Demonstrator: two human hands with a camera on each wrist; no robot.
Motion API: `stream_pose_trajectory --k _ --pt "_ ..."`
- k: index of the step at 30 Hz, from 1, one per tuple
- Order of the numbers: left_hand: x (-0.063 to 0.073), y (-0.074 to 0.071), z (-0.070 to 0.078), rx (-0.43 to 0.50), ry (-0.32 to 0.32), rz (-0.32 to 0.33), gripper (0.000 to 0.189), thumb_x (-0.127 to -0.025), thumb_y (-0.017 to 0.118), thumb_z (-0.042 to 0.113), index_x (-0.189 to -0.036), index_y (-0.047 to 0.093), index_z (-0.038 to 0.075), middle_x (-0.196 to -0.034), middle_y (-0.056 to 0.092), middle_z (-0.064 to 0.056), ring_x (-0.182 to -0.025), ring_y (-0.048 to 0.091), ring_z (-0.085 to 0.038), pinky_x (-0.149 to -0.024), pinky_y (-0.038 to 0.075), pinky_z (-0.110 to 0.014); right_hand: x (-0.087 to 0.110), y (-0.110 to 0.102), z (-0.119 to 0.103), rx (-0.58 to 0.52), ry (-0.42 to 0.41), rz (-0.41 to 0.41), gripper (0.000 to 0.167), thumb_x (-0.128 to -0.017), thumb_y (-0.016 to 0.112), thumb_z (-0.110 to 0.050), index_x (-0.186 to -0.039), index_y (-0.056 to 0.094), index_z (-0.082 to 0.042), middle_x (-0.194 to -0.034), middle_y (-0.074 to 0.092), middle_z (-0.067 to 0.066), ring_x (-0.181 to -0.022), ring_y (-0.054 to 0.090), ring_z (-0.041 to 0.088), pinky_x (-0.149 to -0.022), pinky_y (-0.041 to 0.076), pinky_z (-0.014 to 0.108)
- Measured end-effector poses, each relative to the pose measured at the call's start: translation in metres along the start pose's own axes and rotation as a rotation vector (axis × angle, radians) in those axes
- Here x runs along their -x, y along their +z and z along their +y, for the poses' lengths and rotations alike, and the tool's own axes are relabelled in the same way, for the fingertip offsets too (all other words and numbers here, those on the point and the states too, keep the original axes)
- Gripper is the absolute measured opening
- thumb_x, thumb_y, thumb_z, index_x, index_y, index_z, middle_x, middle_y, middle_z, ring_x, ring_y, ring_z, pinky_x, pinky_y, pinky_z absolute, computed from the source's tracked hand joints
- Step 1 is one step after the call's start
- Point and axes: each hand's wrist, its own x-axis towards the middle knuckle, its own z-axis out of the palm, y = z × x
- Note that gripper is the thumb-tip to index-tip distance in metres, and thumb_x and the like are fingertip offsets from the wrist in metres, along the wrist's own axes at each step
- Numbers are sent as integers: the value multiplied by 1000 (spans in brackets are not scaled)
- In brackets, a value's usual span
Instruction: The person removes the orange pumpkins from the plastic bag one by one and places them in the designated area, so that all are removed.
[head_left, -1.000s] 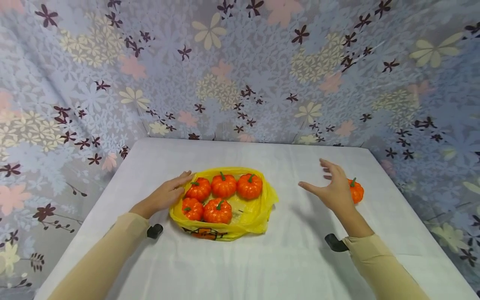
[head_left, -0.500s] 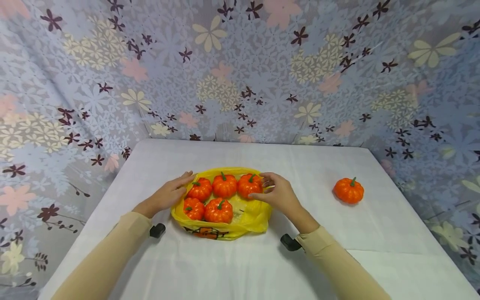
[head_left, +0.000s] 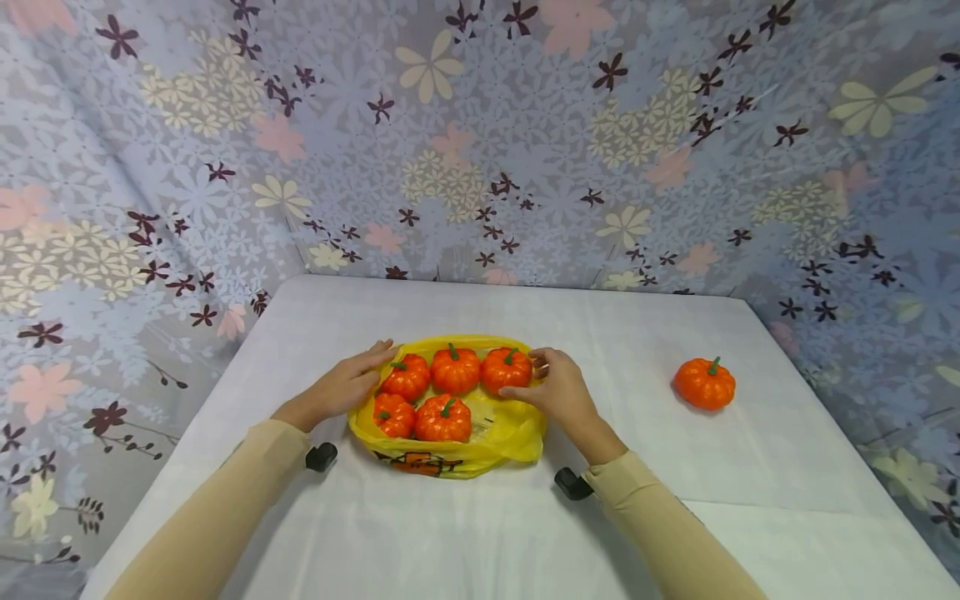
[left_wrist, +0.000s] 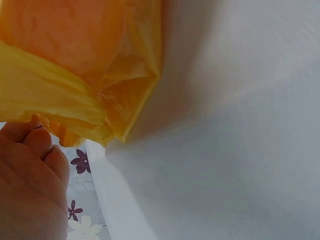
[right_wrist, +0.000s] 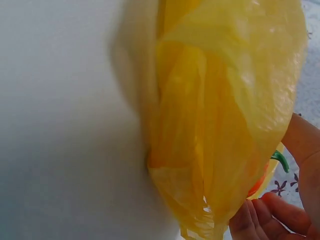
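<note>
A yellow plastic bag (head_left: 442, 463) stands on the table with its mouth rolled wide, and several small orange pumpkins (head_left: 444, 421) with green stems sit inside. My left hand (head_left: 341, 389) holds the bag's left rim; in the left wrist view, its bent fingers (left_wrist: 56, 160) meet the yellow plastic. At the bag's right side, my right hand (head_left: 564, 396) grips the back-right pumpkin (head_left: 501, 372), thumb in front and fingers behind. From the right wrist, the bag (right_wrist: 210, 115) hides most of that pumpkin; its green stem (right_wrist: 281, 161) shows between thumb and fingers.
One more pumpkin (head_left: 705, 385) sits alone on the right side of the white-covered table (head_left: 615, 333). Floral cloth (head_left: 480, 142) hangs behind and along both sides. Black wrist-camera mounts (head_left: 573, 483) stick out below the sleeves.
My right hand has come left from beside the lone pumpkin to the bag and now holds a pumpkin there. The left hand stays at the rim, and the view has shifted slightly.
</note>
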Motion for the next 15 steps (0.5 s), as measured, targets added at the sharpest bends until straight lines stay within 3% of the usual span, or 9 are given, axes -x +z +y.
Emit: stream_pose_trajectory --k 10,15 --pt "-1 0 3 1 -22 -15 53 -105 37 15 -157 36 10 -165 22 -13 -152 13 -34 -121 11 -55 -6 10 5 58 10 10 94 -71 92 -42 -141 51 6 -133 53 20 -116 56 36 -99 51 46" --pt "-2 1 1 5 -22 -21 53 -104 37 15 -157 36 11 -165 21 -14 -152 13 -34 -120 11 -56 -10 18 9 96 2 17 94 -71 92 -46 -140 53 6 -132 54 21 -120 53 36 -106 45 48"
